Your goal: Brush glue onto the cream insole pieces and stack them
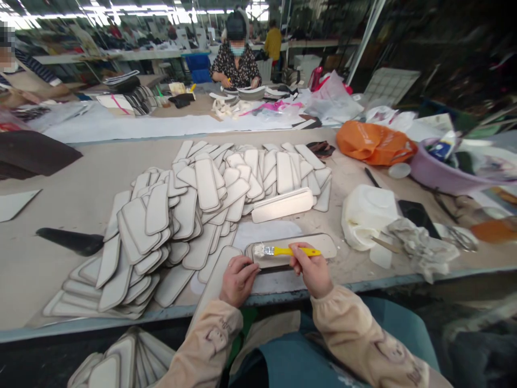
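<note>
My right hand (314, 272) is closed around the yellow handle of a flat paintbrush (281, 251), its whitish bristles pointing left. Under the brush, near the table's front edge, lies a long, pale panel with rounded corners and a dark rim (325, 243). My left hand (238, 277) pinches that panel's left end with thumb and fingertips, close to the bristles. Another long panel (220, 277) slants beneath my left wrist. Behind them spreads a big heap of similar panels (186, 213), and a small stack (283, 205) lies just beyond the brushed one.
Right of my hands stand a cut-open white plastic jug (369, 213) and a crumpled rag (420, 245). Farther right are an orange bag (374, 143) and a purple basin (444, 180). A black tapered object (72, 240) lies left. A co-worker (236, 62) sits opposite.
</note>
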{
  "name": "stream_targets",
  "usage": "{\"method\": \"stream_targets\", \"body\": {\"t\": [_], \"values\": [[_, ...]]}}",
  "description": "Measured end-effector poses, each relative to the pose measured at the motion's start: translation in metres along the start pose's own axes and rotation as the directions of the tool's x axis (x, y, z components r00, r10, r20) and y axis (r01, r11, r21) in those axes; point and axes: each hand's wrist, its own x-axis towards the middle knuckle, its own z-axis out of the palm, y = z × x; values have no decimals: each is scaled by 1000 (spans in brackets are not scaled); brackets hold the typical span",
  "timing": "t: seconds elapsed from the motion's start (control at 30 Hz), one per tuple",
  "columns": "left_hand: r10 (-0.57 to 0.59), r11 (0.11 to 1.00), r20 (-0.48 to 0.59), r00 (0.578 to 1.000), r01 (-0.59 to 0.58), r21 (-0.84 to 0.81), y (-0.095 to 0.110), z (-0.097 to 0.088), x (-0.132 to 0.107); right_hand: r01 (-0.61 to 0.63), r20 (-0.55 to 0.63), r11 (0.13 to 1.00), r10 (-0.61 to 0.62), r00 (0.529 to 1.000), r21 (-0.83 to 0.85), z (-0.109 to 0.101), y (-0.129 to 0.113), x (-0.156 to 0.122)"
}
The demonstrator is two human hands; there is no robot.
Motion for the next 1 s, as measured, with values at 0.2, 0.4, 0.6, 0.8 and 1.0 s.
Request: {"method": "stream_targets", "body": {"t": [0.2,0.4,0.6,0.8,1.0], "values": [[8,1000,2,1000,-8,-2,-2,1,-2,-15,-8,996,14,1000,-90,-6,1,5],[26,1000,-4,1000,-26,16,-2,1,0,18,-126,981,-42,991,-192,-45,-9,11],[44,999,-15,999,-44,20,-3,1,0,45,-273,962,-122,954,-271,-105,-19,13],[69,998,-30,997,-69,12,-5,3,1,89,-389,941,-220,895,-327,-142,-31,8],[49,999,-41,998,-48,13,-4,3,0,129,-307,986,-155,939,-105,-107,-25,-6]]}}
